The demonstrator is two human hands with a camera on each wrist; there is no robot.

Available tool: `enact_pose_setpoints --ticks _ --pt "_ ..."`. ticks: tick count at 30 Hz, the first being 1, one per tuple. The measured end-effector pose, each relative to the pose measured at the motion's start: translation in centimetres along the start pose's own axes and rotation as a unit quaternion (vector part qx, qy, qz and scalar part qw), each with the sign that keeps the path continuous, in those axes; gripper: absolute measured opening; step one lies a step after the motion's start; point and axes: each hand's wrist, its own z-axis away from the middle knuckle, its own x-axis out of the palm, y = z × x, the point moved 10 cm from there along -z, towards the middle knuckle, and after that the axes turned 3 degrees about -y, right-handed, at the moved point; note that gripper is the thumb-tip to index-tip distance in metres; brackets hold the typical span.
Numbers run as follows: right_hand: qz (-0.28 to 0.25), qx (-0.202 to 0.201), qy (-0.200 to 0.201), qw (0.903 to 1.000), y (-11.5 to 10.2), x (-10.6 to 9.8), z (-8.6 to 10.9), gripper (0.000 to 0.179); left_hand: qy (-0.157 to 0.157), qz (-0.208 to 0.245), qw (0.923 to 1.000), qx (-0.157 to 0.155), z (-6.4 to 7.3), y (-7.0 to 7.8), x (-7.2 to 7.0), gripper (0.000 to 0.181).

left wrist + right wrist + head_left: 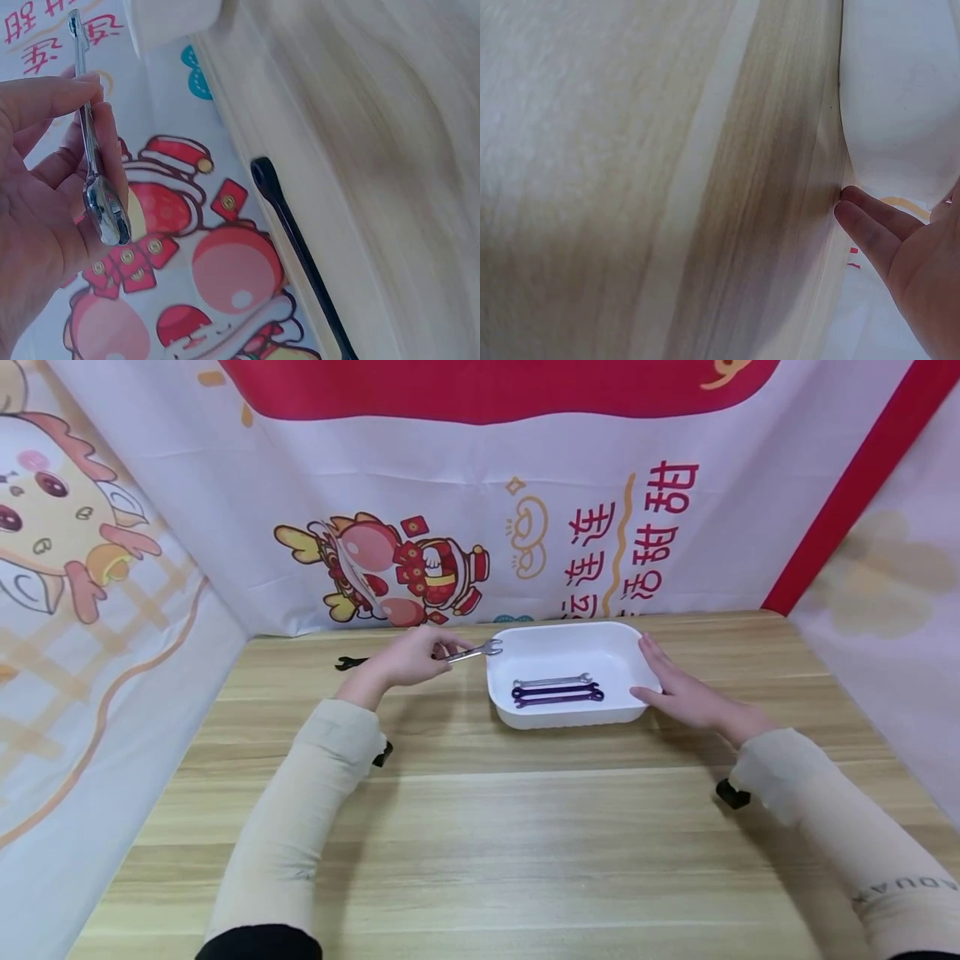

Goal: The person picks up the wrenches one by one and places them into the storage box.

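By the left rim of the white tray (564, 718), a shiny, fork-ended silver wrench (471, 653) sits pinched in the left hand (415, 656). The right hand (686, 693), straight fingers spread from its thumb, touches the tray's right end. Three wrenches (552, 681) lie inside; a black wrench (300, 255) lies on the table (525, 860) near the left hand.

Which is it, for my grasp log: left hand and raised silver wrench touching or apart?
Touching: in the left wrist view, the left hand pinches the silver wrench mid-shaft.
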Motion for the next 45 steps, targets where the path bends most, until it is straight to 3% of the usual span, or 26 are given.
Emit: enact_pose_setpoints --ticks 10,17,25,34,45 --pt "-0.003 -0.001 0.003 1.0 0.2 0.0 0.0 0.089 -0.006 -0.016 0.9995 0.026 -2.3 2.9 0.6 0.043" --pt "-0.006 -0.003 0.002 1.0 0.3 0.1 0.0 0.089 -0.017 0.007 0.9993 0.034 -3.6 4.5 1.2 0.042" --pt "0.004 -0.005 0.007 1.0 0.2 -0.1 0.0 0.088 -0.019 0.012 0.9997 0.011 -5.2 5.1 1.8 0.04" --pt "0.016 -0.001 0.009 0.9998 -0.3 -0.2 0.2 0.088 -0.026 -0.01 0.9989 0.039 -6.6 6.2 2.9 0.042" --pt "0.033 -0.014 0.018 0.9992 -0.5 -0.3 0.3 0.088 -0.043 -0.016 0.9985 0.031 -8.2 6.9 4.9 0.043"
